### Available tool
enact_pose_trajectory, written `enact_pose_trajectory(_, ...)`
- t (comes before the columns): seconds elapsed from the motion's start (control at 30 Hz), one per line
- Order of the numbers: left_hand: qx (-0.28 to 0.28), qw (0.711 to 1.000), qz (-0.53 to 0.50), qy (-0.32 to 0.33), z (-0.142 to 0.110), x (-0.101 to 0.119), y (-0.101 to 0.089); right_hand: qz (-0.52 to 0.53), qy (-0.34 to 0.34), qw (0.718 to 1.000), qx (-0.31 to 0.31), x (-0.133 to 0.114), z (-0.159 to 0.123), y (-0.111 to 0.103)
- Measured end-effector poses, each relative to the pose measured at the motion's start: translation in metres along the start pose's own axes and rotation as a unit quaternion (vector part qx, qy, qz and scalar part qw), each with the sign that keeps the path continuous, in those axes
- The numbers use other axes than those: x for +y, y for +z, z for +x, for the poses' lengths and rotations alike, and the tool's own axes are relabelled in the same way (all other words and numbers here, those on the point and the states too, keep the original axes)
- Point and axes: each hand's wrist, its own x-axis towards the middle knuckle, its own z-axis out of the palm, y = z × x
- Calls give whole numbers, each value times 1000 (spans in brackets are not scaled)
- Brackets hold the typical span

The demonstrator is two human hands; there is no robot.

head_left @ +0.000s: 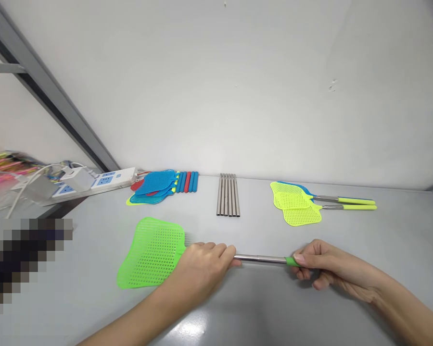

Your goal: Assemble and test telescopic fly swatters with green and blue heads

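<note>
A green fly swatter (pixel 151 254) lies crosswise in front of me, its perforated head to the left. My left hand (pixel 205 264) is wrapped round the swatter just right of the head, hiding the joint there. A bare stretch of metal rod (pixel 261 258) shows between my hands. At the rod's right end, my right hand (pixel 315 264) pinches the green handle (pixel 292 261) between thumb and fingers; most of the handle is hidden by that hand.
Behind lie a pile of blue, red and yellow swatter heads (pixel 159 185), a row of blue and red handles (pixel 188 182), several metal rods (pixel 228 196) and swatters with yellow heads (pixel 298 206). A power strip (pixel 104 181) stands at the left, against the grey frame (pixel 57 81).
</note>
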Motion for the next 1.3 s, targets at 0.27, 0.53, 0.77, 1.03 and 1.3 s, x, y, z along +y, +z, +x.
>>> enact_pose_trajectory(0.27, 3, 1000, 0, 4, 0, 3, 2, -10, 15, 1000, 11, -2, 0, 7)
enact_pose_trajectory(0.53, 0, 1000, -18, 0, 1, 4, 1, -2, 12, 1000, 8, -3, 0, 8)
enact_pose_trajectory(0.77, -34, 996, -79, -26, 2, 0, -8, -25, -22, 999, 1, -3, -1, 6)
enact_pose_trajectory(1.03, -45, 993, -106, -34, 1, -1, -6, -117, -29, 993, 9, -2, 1, 7)
enact_pose_trajectory(1.3, -57, 990, -127, -34, 3, -3, -8, -299, -134, 943, 60, -7, -3, 8)
